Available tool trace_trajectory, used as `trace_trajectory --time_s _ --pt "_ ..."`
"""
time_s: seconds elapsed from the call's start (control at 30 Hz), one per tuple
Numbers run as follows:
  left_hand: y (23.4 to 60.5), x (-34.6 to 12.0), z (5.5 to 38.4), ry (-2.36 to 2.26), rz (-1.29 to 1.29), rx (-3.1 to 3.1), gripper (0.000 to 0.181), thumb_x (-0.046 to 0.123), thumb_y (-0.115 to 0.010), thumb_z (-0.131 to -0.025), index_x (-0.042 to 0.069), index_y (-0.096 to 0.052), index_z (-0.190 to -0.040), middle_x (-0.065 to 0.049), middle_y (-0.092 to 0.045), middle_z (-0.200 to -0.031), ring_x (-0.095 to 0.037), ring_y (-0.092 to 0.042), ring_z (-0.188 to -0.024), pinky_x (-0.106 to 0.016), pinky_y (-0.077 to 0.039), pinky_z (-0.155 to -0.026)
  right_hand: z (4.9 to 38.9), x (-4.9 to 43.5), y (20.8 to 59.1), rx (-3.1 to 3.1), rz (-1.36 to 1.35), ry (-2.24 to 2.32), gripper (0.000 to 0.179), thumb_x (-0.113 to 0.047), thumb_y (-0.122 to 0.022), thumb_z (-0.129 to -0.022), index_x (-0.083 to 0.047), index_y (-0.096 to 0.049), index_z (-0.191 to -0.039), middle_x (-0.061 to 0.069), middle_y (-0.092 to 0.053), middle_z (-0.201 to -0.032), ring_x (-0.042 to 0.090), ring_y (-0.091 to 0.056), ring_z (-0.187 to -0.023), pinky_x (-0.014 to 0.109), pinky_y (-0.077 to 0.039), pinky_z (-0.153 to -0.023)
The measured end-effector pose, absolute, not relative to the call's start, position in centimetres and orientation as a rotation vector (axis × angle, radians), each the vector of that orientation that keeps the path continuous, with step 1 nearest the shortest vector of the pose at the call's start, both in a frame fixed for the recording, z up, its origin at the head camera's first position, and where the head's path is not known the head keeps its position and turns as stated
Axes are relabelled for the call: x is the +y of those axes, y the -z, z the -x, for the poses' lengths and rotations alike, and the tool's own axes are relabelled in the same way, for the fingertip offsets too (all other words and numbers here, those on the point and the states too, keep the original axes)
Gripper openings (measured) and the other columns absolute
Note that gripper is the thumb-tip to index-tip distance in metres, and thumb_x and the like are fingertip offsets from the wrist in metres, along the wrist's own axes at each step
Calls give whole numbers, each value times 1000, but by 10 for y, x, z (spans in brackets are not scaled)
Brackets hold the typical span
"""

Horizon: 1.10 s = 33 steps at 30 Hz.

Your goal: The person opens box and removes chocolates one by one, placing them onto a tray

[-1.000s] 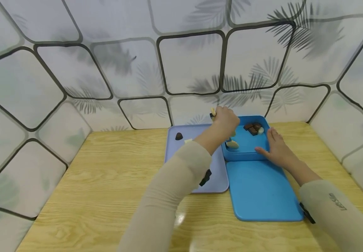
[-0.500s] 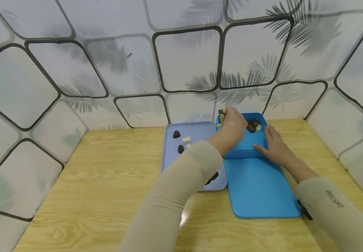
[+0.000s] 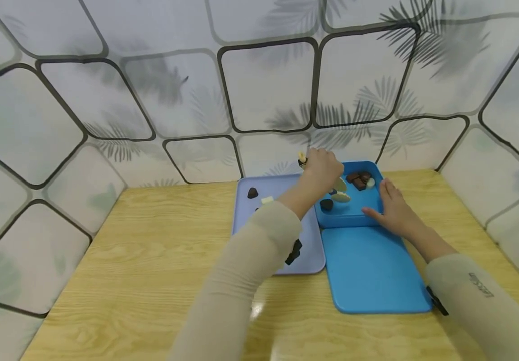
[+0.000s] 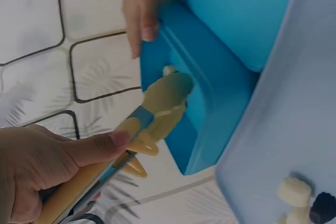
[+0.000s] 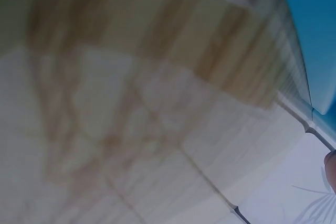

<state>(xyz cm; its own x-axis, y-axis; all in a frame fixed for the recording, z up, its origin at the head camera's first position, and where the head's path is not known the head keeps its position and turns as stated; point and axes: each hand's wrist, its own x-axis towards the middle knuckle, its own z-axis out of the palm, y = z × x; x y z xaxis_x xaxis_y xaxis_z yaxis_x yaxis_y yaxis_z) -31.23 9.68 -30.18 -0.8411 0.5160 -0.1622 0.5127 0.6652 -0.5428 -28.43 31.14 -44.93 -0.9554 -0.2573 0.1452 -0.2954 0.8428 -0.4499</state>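
My left hand [image 3: 320, 168] grips a pair of tongs [image 4: 100, 177] with cream, leaf-shaped tips and blue bands. The tongs reach over the left wall of a blue box [image 3: 354, 220], their tips slightly apart inside it with nothing visible between them. A dark piece [image 3: 326, 204] lies in the box's near left corner, beside the tips. Farther back sit several brown chocolate-like pieces [image 3: 358, 181] and one whitish piece [image 3: 370, 183]. With fingers extended, my right hand [image 3: 395, 208] rests against the box's right wall. The right wrist view is mostly blurred.
A lilac tray [image 3: 311, 265] stands left of the box, holding a dark piece [image 3: 252, 192] and cream pieces [image 4: 294, 191], partly behind my left arm. A flat blue lid [image 3: 376, 271] lies in front of the box. Patterned fabric walls [image 3: 268, 90] border the wooden table [image 3: 151, 250].
My left hand with the tongs swung right over the box, then back left. The near-left dark piece, hidden half a second ago, now shows in the box. My right hand stays put.
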Motion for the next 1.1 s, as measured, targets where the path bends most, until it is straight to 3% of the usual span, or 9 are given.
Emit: trace_trajectory --time_s 0.13,0.3,0.47,0.67,0.8,0.9,1.0,1.1 --pt "291 98 309 -967 822 -2921 27 42 -53 -94 31 -57 -118 8 -52 -105 -12 -40 -86 -29 -33 -68 286 313 451 -2938 -453 -750 95 -49 -48 -96 16 2 -143 39 4 -148 54 3 -137 61 0 -111" --pt "289 107 305 -1011 676 -3053 26 29 -40 -101 35 -50 -124 8 -43 -92 -12 -32 -80 -30 -26 -66 287 316 454 -2941 -454 -758 94 -49 -46 -96 16 3 -143 40 5 -148 53 5 -137 60 3 -111" --pt "289 109 301 -1066 624 -3099 21 24 -37 -102 31 -46 -118 5 -30 -79 -13 -24 -72 -32 -20 -62 288 318 456 -2946 -445 -741 94 -49 -46 -96 15 4 -144 39 5 -148 52 5 -138 60 3 -111" --pt "293 104 301 -1058 684 -3039 22 30 -40 -101 34 -51 -120 7 -39 -83 -11 -32 -76 -30 -26 -62 288 315 454 -2941 -446 -750 95 -50 -46 -96 15 4 -144 39 5 -148 52 6 -138 60 4 -112" --pt "300 95 307 -960 777 -2990 21 29 -45 -100 34 -57 -117 10 -48 -91 -9 -39 -84 -27 -33 -69 288 314 453 -2947 -431 -730 96 -51 -47 -96 15 3 -144 38 5 -149 52 5 -138 59 3 -112" --pt "306 83 313 -874 845 -2968 22 35 -56 -95 30 -60 -116 9 -56 -100 -10 -47 -91 -28 -42 -79 287 313 451 -2953 -418 -720 97 -52 -47 -95 14 3 -144 38 5 -149 52 3 -138 59 0 -112" --pt "313 71 319 -773 894 -2963 36 44 -66 -86 27 -62 -118 5 -60 -107 -14 -52 -97 -35 -47 -86 286 312 449 -2961 -410 -719 99 -55 -47 -94 15 3 -144 38 5 -149 53 2 -137 59 -2 -112" --pt "323 61 324 -652 893 -2989 40 48 -68 -83 25 -63 -116 3 -59 -111 -17 -53 -101 -38 -48 -88 286 312 449 -2962 -412 -703 100 -56 -46 -94 15 3 -144 39 3 -149 53 2 -138 59 -4 -112"
